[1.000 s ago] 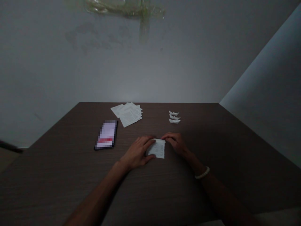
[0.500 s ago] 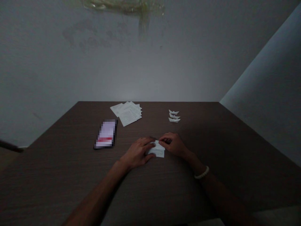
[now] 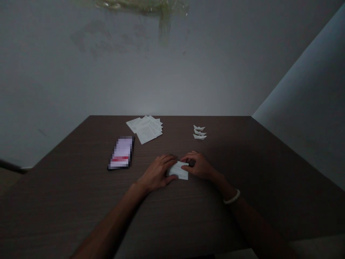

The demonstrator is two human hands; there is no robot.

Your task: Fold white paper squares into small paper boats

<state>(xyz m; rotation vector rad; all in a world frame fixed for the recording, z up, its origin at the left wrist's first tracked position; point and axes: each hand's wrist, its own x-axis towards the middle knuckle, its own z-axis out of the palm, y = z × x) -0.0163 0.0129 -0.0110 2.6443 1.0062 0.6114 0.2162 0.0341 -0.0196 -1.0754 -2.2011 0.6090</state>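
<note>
A small piece of white printed paper lies on the table between my hands. My left hand holds its left side, fingers along the far edge and thumb at the near edge. At the upper right corner, my right hand pinches the paper between thumb and fingers. Its fingertips are partly hidden, and so is the paper's left end. A pale beaded bracelet circles my right wrist.
Three small folded paper boats sit in a short column beyond my right hand. Loose printed paper sheets are fanned out at the back left. A phone with a blurred screen lies left of my hands. The brown table meets a wall behind.
The paper's far part, earlier a flap with a line across the middle, now looks like one smooth surface. My right thumb has slid slightly down over the paper; my left hand barely moved.
</note>
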